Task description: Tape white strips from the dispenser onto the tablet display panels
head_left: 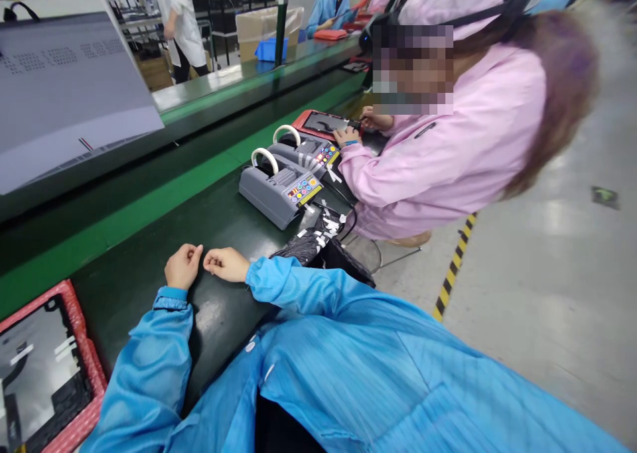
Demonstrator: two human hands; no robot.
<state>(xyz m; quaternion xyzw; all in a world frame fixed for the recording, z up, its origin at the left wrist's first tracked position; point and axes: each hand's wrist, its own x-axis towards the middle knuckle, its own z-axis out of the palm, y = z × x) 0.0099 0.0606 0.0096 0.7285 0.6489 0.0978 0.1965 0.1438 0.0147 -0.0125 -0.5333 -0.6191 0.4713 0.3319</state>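
My left hand (184, 266) rests over the dark green bench, its fingers curled and the thumb pressed to them. Close to its right, my right hand (227, 264) is also closed, knuckles toward the left hand, with a small gap between the two. Whatever either hand may hold is hidden or too small to make out. Beyond them stand two grey tape dispensers (279, 191) with white tape rings and lit button panels. At lower left a device panel with black and silver parts (37, 367) lies in red bubble wrap (79, 320).
A black bundle with white tape scraps (318, 237) lies at the bench edge. On the right, a co-worker in pink (448, 148) works over another device in a red wrap (318, 123). A printed sheet (70, 101) hangs at upper left. Yellow-black tape (455, 267) marks the floor.
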